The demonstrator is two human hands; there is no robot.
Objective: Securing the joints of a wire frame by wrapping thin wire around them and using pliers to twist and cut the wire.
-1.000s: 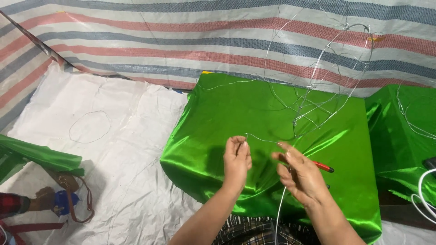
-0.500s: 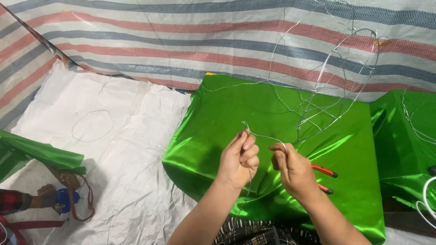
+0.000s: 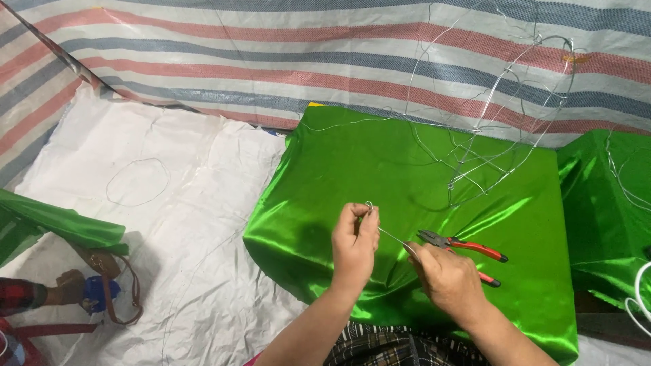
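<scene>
My left hand (image 3: 355,245) pinches the looped end of a thin silver wire (image 3: 390,236) above a block covered in shiny green satin cloth (image 3: 380,163). My right hand (image 3: 444,274) grips the same wire a little further along, so the short stretch runs taut between the two hands. Red-handled pliers (image 3: 464,249) lie on the green cloth just right of my right hand, jaws pointing left. A tangle of loose silver wire (image 3: 485,146) rises from the far right of the cloth.
A second green satin block (image 3: 607,210) sits at the right. White woven sheeting (image 3: 169,203) covers the floor, with a wire loop (image 3: 137,181) on it. A striped tarp (image 3: 325,61) hangs behind. At the left edge are folded green cloth (image 3: 54,224) and another person's hand (image 3: 68,286).
Both hands have dropped lower and closer together on the wire. My right hand has come off the pliers, which now show fully on the cloth.
</scene>
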